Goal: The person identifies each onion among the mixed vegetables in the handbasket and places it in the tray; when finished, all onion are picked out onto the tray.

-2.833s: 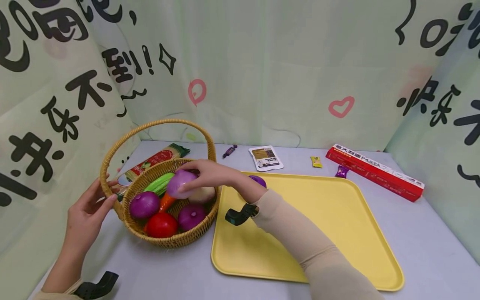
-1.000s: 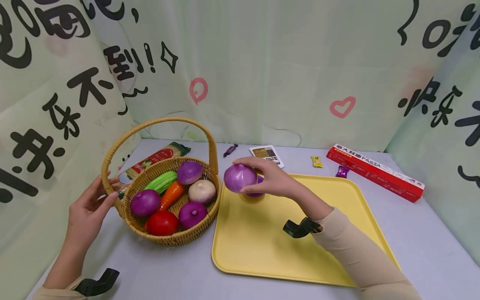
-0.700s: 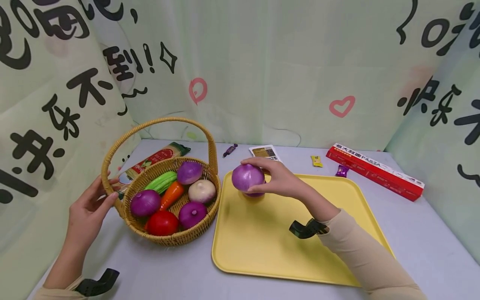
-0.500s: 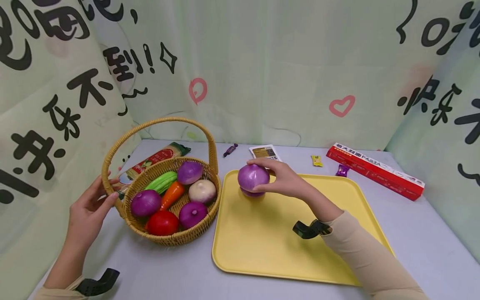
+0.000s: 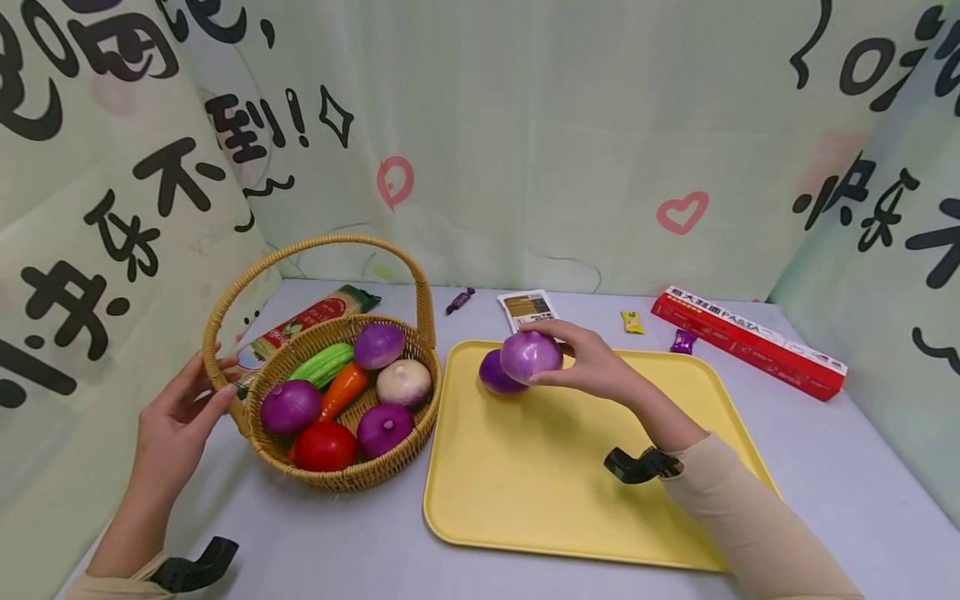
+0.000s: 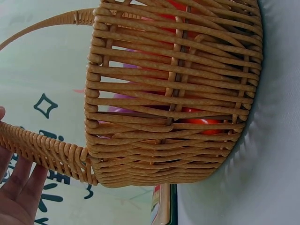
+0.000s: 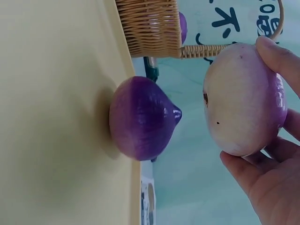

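Yellow tray [image 5: 570, 508] under right hand, bare surface toward wrist. Wicker basket [image 5: 341, 475] against left hand, rim touched by straight, relaxed fingers; vegetables inside, well left of right hand. Right hand [image 5: 600, 367] curled round pale purple onion [image 5: 531, 356], fingers wrapping far side, onion held off tray near far edge. Darker purple onion [image 5: 493, 375] resting on tray just left of held one, close beside fingertips, small gap visible in wrist view. Left hand [image 5: 176, 425] holding nothing.

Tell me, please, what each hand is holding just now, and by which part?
The right hand grips a purple onion round its sides, above the yellow tray. The left hand rests against the basket at its handle's base.
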A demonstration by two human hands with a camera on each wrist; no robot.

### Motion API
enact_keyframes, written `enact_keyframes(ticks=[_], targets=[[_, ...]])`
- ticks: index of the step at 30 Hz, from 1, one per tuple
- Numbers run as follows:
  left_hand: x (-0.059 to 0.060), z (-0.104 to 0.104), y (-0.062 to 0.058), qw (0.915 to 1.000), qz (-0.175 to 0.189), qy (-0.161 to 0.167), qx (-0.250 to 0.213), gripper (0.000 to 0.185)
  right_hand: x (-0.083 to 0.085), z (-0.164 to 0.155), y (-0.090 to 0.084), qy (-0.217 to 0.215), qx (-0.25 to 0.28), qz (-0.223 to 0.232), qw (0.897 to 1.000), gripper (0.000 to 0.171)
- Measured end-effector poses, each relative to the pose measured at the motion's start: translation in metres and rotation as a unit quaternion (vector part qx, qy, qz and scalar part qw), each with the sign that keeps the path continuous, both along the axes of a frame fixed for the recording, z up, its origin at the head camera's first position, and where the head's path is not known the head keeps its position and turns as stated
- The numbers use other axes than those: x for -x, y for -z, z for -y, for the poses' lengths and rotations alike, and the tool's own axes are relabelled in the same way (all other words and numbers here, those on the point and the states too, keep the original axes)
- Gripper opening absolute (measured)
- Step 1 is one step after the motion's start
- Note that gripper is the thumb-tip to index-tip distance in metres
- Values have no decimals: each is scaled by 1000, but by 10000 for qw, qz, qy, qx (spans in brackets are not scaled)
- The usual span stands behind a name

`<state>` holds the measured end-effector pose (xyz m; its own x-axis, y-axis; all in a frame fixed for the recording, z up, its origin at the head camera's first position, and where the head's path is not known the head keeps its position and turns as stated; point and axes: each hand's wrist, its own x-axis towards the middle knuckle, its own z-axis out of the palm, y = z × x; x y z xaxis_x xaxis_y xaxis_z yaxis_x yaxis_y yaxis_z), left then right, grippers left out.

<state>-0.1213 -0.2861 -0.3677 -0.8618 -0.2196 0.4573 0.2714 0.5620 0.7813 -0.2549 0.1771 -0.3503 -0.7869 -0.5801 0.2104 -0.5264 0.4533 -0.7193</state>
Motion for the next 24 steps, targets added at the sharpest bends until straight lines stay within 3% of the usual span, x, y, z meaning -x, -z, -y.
enact_keyframes(ticks=[24], targets=[[0, -1, -1, 9999, -79, 79, -1, 54, 6, -47, 29, 989, -199, 283, 9945, 67]])
